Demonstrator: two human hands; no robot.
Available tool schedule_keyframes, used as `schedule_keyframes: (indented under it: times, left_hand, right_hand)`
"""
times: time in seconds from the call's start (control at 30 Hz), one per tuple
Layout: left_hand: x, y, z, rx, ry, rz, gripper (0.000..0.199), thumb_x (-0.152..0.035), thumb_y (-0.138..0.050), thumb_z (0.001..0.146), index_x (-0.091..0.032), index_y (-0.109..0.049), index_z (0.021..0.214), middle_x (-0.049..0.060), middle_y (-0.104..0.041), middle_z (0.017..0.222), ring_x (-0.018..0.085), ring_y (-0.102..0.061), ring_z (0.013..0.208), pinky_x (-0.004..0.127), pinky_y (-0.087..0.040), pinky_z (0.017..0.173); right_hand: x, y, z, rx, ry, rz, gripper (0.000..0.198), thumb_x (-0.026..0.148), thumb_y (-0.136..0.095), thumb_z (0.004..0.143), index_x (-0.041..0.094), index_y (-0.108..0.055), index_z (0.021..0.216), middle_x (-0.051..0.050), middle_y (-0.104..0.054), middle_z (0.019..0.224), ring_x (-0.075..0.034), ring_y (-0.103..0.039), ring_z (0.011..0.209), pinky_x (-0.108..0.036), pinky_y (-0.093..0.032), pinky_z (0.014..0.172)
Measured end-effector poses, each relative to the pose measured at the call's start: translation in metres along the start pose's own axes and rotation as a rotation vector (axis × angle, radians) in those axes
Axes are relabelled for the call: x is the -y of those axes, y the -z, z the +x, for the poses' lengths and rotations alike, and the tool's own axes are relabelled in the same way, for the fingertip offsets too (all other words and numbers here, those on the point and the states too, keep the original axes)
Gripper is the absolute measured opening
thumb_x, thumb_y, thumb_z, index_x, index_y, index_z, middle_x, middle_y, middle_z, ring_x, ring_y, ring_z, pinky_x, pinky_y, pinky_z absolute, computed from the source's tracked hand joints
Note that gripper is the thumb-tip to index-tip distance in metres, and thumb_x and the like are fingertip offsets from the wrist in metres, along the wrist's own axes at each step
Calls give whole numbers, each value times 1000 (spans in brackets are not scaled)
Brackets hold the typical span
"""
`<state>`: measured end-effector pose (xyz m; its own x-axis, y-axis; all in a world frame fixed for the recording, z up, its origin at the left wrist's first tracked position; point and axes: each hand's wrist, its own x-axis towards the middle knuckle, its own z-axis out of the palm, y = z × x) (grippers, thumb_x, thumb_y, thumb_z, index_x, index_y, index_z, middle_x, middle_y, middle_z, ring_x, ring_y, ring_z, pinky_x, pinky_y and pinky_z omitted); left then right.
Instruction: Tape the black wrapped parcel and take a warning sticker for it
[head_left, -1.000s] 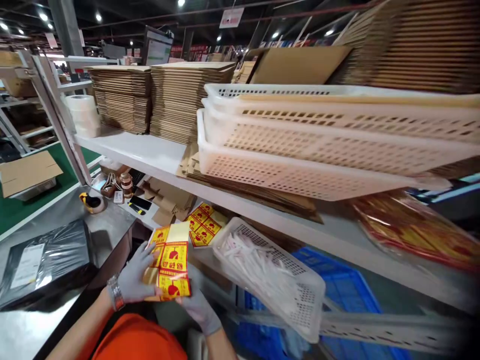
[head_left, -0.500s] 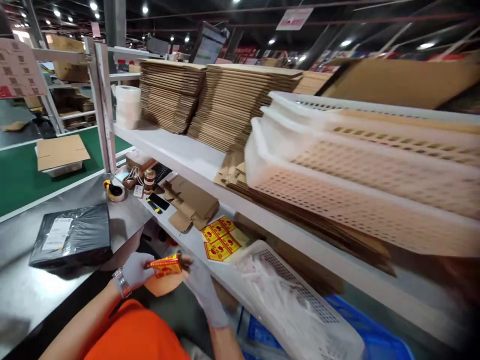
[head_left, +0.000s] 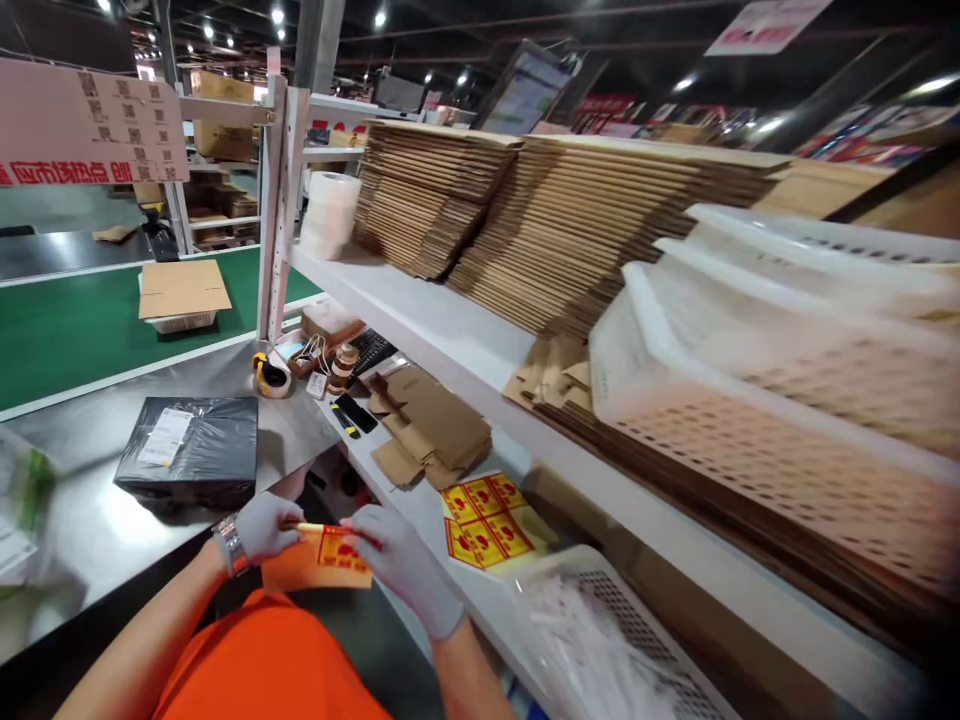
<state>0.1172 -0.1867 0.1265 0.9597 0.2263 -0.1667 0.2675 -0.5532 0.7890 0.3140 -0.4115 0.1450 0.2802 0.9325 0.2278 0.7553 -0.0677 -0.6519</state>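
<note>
Both my hands wear grey gloves. My left hand [head_left: 262,528] pinches the left edge of a yellow-and-red sticker sheet [head_left: 330,555], held nearly flat in front of my orange top. My right hand [head_left: 401,560] grips the same sheet from the right, fingers over its printed face. A black wrapped parcel [head_left: 191,455] with a white label lies on the steel table [head_left: 90,520], just beyond my left hand. Another sheet of the same stickers [head_left: 486,520] lies on the lower shelf to the right of my right hand.
Flat cardboard stacks [head_left: 555,220] and white perforated baskets [head_left: 787,400] fill the upper shelf [head_left: 450,345]. Folded small cartons [head_left: 431,425], a phone, a tape dispenser [head_left: 271,377] and small items sit on the lower shelf. A green conveyor [head_left: 82,320] carries a box at left.
My head has turned left, so the shelf slid right in view. The sticker sheet has tipped from facing me to nearly flat and lowered, still in both hands.
</note>
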Motion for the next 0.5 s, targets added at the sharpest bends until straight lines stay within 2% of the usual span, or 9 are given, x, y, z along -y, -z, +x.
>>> schedule_keyframes:
  times: [0.13, 0.3, 0.4, 0.5]
  left_hand:
    - [1, 4, -6, 4, -9, -14, 24, -32, -74, 91, -19, -68, 71, -3, -56, 68, 14, -47, 71, 33, -29, 70]
    - [-2, 13, -12, 18, -3, -66, 39, -43, -70, 91, -22, -52, 64, -5, -44, 64, 13, -37, 68, 36, -25, 69]
    - [1, 16, -14, 67, -3, -159, 58, -65, -66, 96, -24, -44, 62, -6, -35, 62, 12, -29, 65, 35, -21, 65]
    - [8, 15, -13, 149, -10, -320, 73, -87, -64, 92, -25, -44, 61, -6, -36, 61, 12, -32, 63, 34, -22, 62]
  right_hand:
    - [14, -10, 12, 64, 133, -156, 16, 25, -76, 107, 26, -91, 112, -5, -88, 98, -21, -79, 91, -32, -59, 80]
    - [21, -16, 18, 17, 251, -198, 22, 26, -68, 114, 24, -89, 115, -4, -86, 95, -18, -76, 85, -31, -55, 75]
    - [25, -14, 17, -39, 355, -246, 23, 24, -65, 114, 26, -88, 114, -4, -87, 99, -18, -76, 86, -31, -56, 75]
    - [35, -10, 15, -84, 436, -313, 23, 19, -66, 111, 29, -86, 108, -5, -88, 113, -22, -79, 101, -36, -63, 86]
